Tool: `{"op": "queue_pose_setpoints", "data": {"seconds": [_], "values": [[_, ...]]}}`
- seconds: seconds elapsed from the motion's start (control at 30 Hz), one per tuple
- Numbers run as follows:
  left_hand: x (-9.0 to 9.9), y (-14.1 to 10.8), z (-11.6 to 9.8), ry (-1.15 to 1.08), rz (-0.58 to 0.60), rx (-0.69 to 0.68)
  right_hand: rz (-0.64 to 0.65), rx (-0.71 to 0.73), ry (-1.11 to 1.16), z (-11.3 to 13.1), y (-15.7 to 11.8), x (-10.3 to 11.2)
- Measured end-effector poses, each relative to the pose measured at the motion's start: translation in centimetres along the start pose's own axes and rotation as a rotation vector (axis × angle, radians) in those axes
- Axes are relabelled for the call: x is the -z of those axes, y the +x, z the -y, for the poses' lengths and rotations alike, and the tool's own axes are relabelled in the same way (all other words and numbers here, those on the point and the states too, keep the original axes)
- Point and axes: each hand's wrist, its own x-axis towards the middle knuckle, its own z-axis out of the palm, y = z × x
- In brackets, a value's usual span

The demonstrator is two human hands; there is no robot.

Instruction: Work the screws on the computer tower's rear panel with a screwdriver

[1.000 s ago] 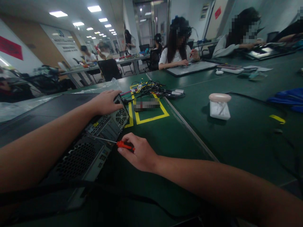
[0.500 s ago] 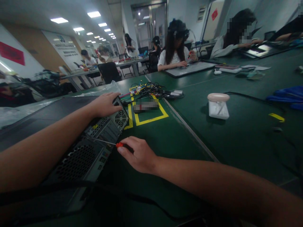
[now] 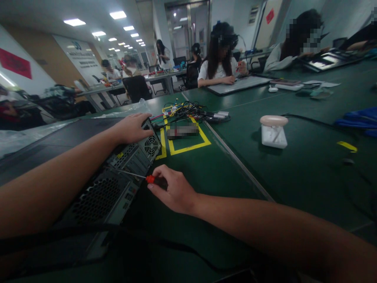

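A dark computer case (image 3: 100,200) lies on the green table at the left, its rear panel with vents and ports facing me. My left hand (image 3: 134,127) rests on the case's far upper edge near the round fan grille, fingers stretched out over it. In my right hand (image 3: 175,188) is a screwdriver (image 3: 150,179) with a red handle, pinched between thumb and fingers. Its long thin shaft points left, and the tip is at the rear panel above the large honeycomb vent. Whether the tip sits in a screw is too small to tell.
Beyond the case are tangled cables (image 3: 191,110) and yellow tape (image 3: 191,149) on the table (image 3: 235,220). A white box (image 3: 273,136) with a pinkish lid stands right of centre. Blue gloves (image 3: 359,120) lie far right. Across the table a person (image 3: 219,59) works at a flat panel.
The view has shifted slightly. My right hand's fingers have loosened a little around the red handle. My left hand stays on the case.
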Motion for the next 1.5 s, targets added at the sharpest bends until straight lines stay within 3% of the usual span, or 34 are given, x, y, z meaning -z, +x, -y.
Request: {"op": "queue_pose_setpoints", "data": {"seconds": [1.5], "values": [[-0.31, 0.35, 0.78, -0.012, 0.008, -0.009, -0.018, 0.012, -0.077, 0.01, 0.08, 0.02]]}}
